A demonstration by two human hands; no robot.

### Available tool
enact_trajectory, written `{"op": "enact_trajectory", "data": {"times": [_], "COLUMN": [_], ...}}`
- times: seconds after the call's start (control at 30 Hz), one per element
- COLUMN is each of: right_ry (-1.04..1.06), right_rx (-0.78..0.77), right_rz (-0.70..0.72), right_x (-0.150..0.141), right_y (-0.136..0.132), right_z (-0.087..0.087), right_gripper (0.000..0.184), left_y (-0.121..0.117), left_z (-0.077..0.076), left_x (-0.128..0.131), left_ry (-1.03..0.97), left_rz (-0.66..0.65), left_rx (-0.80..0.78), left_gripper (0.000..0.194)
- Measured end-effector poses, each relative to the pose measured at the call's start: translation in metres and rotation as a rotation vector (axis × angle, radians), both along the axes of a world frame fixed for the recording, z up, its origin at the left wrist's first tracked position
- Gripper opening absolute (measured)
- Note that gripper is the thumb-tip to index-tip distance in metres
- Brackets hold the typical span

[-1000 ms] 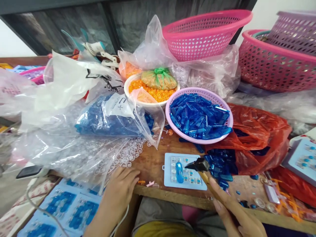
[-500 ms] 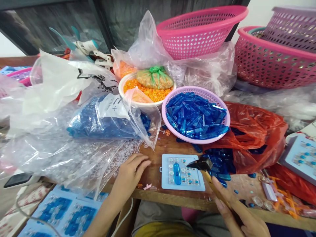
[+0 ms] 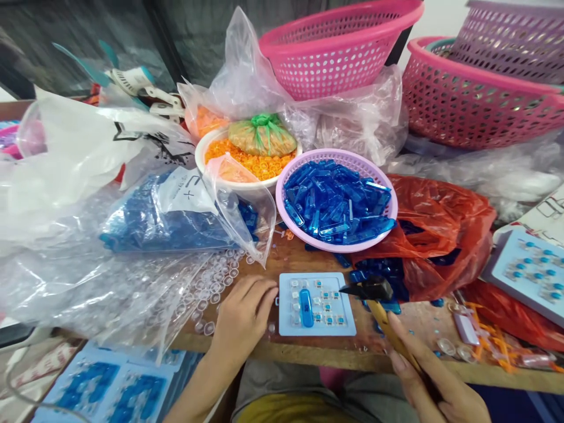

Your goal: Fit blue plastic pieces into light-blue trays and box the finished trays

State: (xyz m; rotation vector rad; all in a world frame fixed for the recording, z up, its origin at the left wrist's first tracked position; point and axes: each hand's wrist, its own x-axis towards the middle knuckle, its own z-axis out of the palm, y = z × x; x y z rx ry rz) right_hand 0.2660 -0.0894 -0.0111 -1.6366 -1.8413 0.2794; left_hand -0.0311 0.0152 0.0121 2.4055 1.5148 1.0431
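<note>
A light blue plastic panel (image 3: 286,326) lies flat on the wooden table, carrying small clear caps, several blue-centred pieces and one long blue bar (image 3: 306,308). My left hand (image 3: 247,308) rests at its left edge with fingers curled together, by a small side tab; whether anything is pinched between them is hidden. My right hand (image 3: 434,376) is closed round the wooden handle of a hammer (image 3: 374,291). The black hammer head hangs at the panel's right edge, its narrow end pointing left over the panel.
A lilac basket (image 3: 282,220) full of blue pieces stands behind the panel. Left lie a bag of blue parts (image 3: 154,217) and loose clear rings (image 3: 215,282). A red bag (image 3: 445,223) and orange scraps (image 3: 493,343) are at right. Finished-looking panels (image 3: 537,264) lie far right.
My left hand has moved right, closer to the panel, and its fingers have drawn together. The hammer head has shifted slightly right relative to the panel. The camera view has turned a little right.
</note>
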Motion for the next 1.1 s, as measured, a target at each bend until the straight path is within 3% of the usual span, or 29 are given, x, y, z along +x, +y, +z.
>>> {"op": "enact_trajectory", "data": {"times": [0.1,0.23,0.4,0.53,0.63,0.77,0.9,1.1], "right_ry": [0.007,0.039,0.021,0.028,0.025,0.056,0.083,0.066], "right_rx": [-0.005,-0.027,0.016,0.020,0.020,0.007,-0.001,0.050], "right_rz": [-0.014,-0.005,0.037,0.018,0.004,0.001,-0.001,0.053], "right_x": [0.005,0.003,-0.004,-0.005,-0.005,-0.006,-0.008,-0.016], "right_y": [-0.004,-0.001,0.004,0.005,0.004,0.002,0.001,0.003], "right_z": [-0.007,-0.009,-0.003,-0.001,-0.001,0.001,0.007,0.016], "right_gripper": [0.049,0.049,0.051,0.053,0.054,0.054,0.054,0.063], "left_y": [-0.011,-0.027,-0.031,-0.025,-0.018,-0.006,0.007,0.012], "left_z": [0.005,0.008,-0.005,-0.006,0.005,0.014,0.003,-0.005], "left_x": [-0.014,-0.029,-0.022,-0.016,-0.003,0.037,0.069,0.072], "left_ry": [-0.099,0.009,0.189,0.190,0.071,-0.015,0.059,0.054], "left_rz": [0.047,-0.073,-0.107,-0.074,-0.031,-0.081,-0.134,-0.138], "left_rx": [-0.069,-0.109,-0.120,-0.073,-0.006,0.038,0.005,-0.045], "left_gripper": [0.013,0.011,0.012,0.008,0.006,0.007,0.004,0.007]}}
